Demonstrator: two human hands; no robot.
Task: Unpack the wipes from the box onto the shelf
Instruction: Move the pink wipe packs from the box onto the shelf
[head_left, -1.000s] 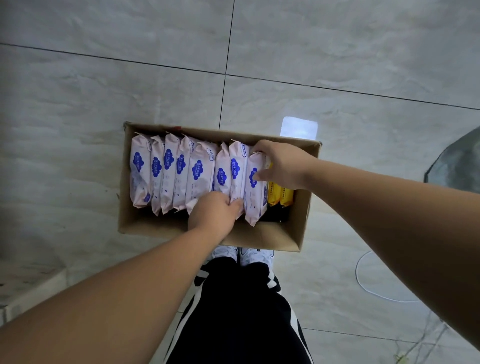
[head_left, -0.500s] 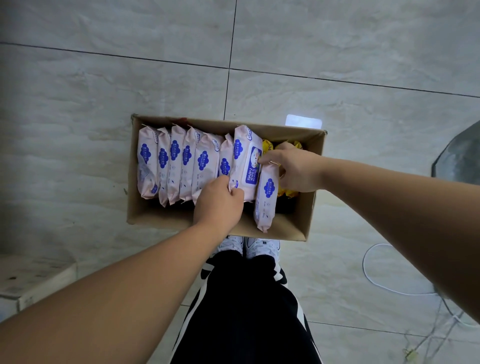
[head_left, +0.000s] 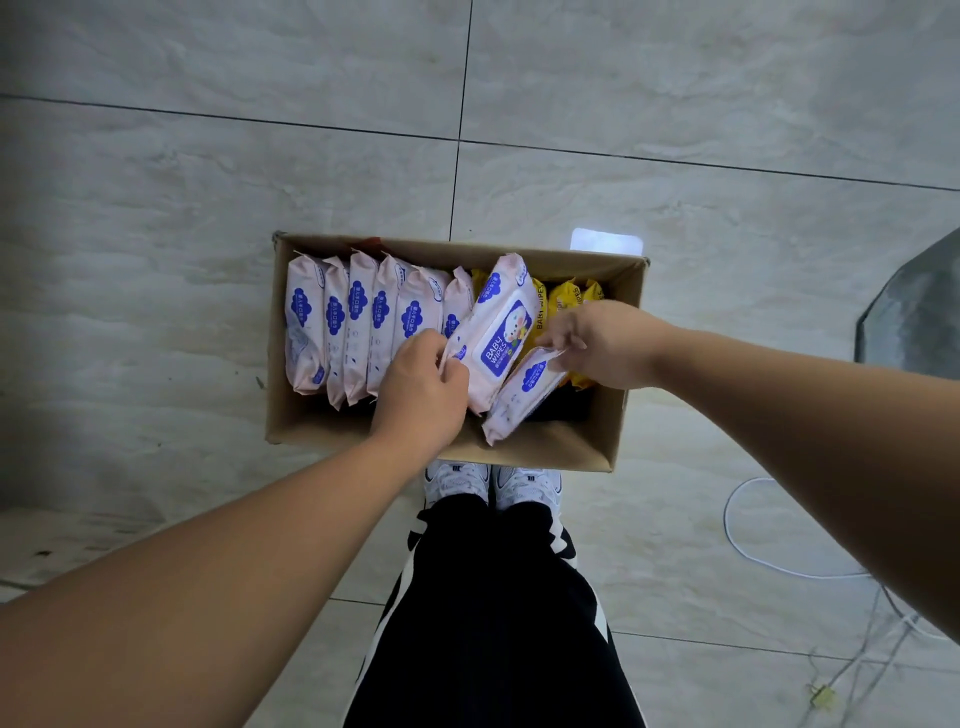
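Box (head_left: 545, 452), 12 o'clock: my left hand (head_left: 423, 384) grips a tilted wipes pack (head_left: 496, 332); right hand (head_left: 597, 343) apparently pinches second pack (head_left: 522, 397) at its 4 o'clock.

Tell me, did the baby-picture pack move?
Yes. The baby-picture pack has risen out of its row in the box and tilted face up, pinched by the left hand.

Box (head_left: 291, 415): one.
Pink wipe packs (head_left: 358, 322): eight; six stand in a row at the box's 9 o'clock end, two are raised beside them.
Yellow wipe packs (head_left: 563, 299): at least three, partly hidden, toward 3 o'clock.
White shoes (head_left: 457, 480): two, at the box's 6 o'clock.
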